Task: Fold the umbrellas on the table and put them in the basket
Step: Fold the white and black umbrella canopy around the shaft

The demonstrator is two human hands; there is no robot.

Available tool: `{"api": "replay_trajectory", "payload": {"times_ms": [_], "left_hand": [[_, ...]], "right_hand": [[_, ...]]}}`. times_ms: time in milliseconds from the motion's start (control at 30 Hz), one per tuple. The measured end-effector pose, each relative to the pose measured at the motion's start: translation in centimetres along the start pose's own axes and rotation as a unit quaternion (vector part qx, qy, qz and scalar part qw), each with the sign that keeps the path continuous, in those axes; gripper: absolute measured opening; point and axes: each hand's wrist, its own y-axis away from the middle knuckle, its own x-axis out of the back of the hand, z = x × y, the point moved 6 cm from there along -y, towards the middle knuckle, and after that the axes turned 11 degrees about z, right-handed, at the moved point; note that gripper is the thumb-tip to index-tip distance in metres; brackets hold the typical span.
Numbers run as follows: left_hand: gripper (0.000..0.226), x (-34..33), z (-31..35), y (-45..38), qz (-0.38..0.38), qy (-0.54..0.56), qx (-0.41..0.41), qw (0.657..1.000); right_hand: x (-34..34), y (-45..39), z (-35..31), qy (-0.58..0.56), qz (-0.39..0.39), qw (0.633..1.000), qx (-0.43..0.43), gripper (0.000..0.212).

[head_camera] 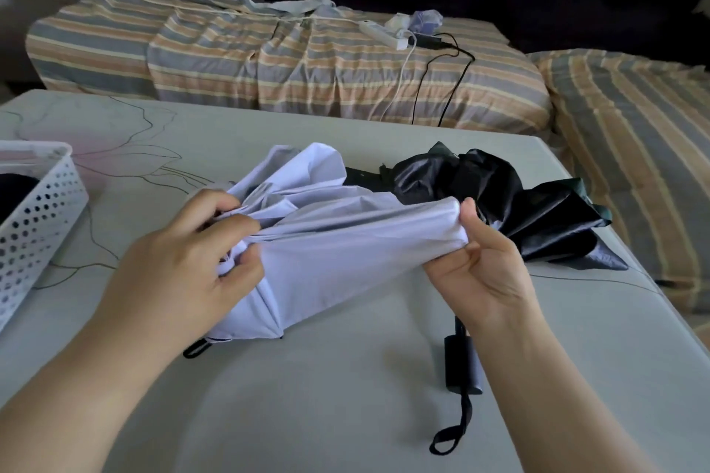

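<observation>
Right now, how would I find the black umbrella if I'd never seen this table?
Start at the grey table in front of the striped sofa. Both hands hold a white umbrella in the middle; look just behind it, toward the right edge. The black umbrella is the crumpled, shiny dark one lying loose there, held by no hand.

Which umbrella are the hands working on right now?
The white umbrella: left hand and right hand both grip its canopy. The black umbrella lies untouched behind it.
</observation>
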Motion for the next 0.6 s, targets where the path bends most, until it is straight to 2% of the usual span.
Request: {"api": "replay_trajectory", "payload": {"times_ms": [33,133,233,333,400,467,500,533,600], "left_hand": [[0.014,-0.2,0.1,0.0,-0.01,0.015,0.007,1.0],[0.011,-0.6,0.0,0.3,-0.031,0.035,0.013,0.999],[0.019,-0.6,0.4,0.4,-0.048,0.028,-0.006,0.998],[0.02,-1.4,1.8,0.5,-0.07,0.017,-0.06,0.996],[0.018,-2.0,2.3,0.5,-0.077,0.014,-0.071,0.994],[0.012,-2.1,2.0,0.4,-0.074,0.02,-0.058,0.995],[0.01,-2.1,1.8,0.3,-0.072,0.022,-0.051,0.996],[0.009,-2.0,1.7,0.3,-0.071,0.021,-0.048,0.996],[0.014,-2.0,1.6,0.3,-0.071,0.011,-0.049,0.996]], "right_hand": [[-0.2,0.1,-0.2,-0.014,-0.003,1.0,0.002,0.088],[0.0,0.4,-0.4,0.004,0.026,0.999,-0.025,0.028],[1.6,0.5,-0.3,0.139,0.091,0.981,-0.095,0.02],[3.6,1.0,-1.4,0.337,0.183,0.918,-0.099,0.018],[4.1,1.2,-3.7,0.501,0.225,0.836,0.009,0.023],[2.8,2.2,-6.5,0.596,0.233,0.74,0.207,0.028],[1.4,3.3,-7.5,0.589,0.195,0.723,0.305,0.028],[-0.1,4.4,-7.7,0.572,0.124,0.721,0.37,0.024],[-2.8,6.4,-6.2,0.58,-0.055,0.7,0.413,0.026]]}}
